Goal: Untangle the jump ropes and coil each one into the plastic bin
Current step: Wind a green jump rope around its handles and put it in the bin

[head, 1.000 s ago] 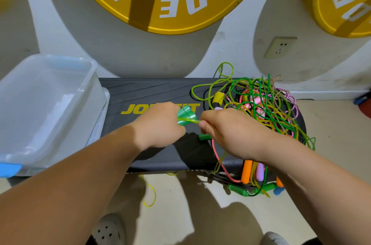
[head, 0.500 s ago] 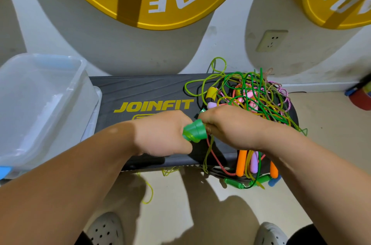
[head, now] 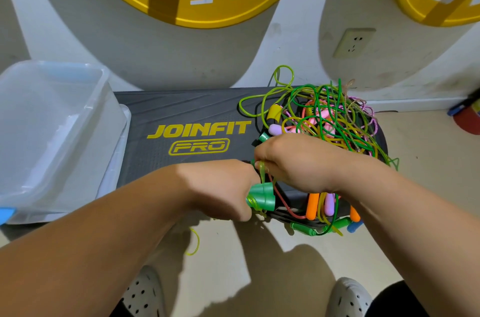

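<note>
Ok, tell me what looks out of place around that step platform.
The jump ropes sit in one knotted heap on the right end of the step platform. An orange handle and others hang over its front edge, and a yellow-green loop dangles below it. Nothing looks damaged.

Bin (head: 85, 114): stood left of the step platform (head: 181, 111), just beside it.
Jump ropes (head: 330, 119): lay heaped on the platform's right end.
My hands: left hand (head: 220, 187) and right hand (head: 298, 161) sat together before that heap.

Tangled bright jump ropes (head: 330, 124) beside clear, empty plastic bin (head: 59, 140).
</note>
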